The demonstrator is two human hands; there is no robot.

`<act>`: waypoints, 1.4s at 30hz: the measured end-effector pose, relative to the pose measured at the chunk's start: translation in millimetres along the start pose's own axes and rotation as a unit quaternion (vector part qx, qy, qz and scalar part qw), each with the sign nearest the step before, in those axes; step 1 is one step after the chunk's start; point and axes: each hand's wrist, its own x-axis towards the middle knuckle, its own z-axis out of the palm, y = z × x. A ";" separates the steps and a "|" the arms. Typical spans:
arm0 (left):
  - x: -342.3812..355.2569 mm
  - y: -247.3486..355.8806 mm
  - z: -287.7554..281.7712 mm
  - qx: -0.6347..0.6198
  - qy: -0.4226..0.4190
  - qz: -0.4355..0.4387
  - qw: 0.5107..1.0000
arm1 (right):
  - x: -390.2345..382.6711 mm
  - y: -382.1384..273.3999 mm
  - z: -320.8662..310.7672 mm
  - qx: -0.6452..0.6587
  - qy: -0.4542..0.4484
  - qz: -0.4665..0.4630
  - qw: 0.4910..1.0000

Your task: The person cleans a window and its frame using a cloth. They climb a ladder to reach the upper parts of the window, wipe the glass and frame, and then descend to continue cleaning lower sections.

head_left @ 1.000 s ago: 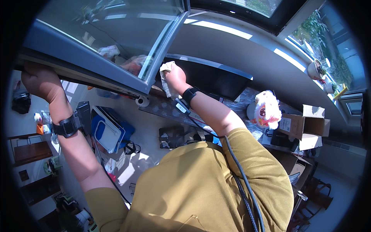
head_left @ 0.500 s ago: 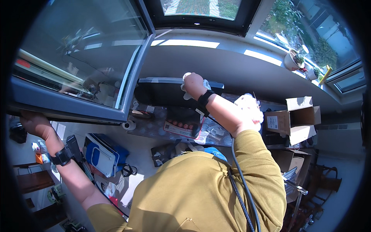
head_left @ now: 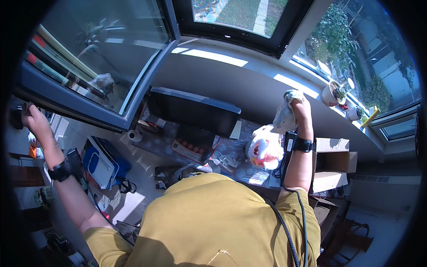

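In my right hand (head_left: 301, 111) is a crumpled pale cloth (head_left: 284, 116), gripped with bent fingers and held up near the wall below the windowsill. Far to the left, my left hand (head_left: 36, 123) is closed at the outer edge of an open glass window sash (head_left: 75, 100) with a grey frame; its fingertips are partly hidden. Between my arms, a wide dark monitor (head_left: 191, 111) stands against the wall. To its right, a white and red plush toy (head_left: 264, 147) sits on the plastic-covered table (head_left: 155, 149).
Potted plants (head_left: 331, 94) line the sunlit windowsill (head_left: 213, 55). An open cardboard box (head_left: 331, 164) stands at the right. A blue and white bag (head_left: 104, 162) rests on the floor at left. A black cable (head_left: 304, 213) runs along my right arm.
My right hand has moved right with the cloth, away from the monitor's top edge. My left hand stays at the sash edge. The view has shifted, and the plush toy shows fully now.
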 end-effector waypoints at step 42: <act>-266.4 176.3 212.0 -0.339 -0.513 -0.119 0.779 | -44.9 -58.4 217.3 -0.043 -0.149 -0.142 0.978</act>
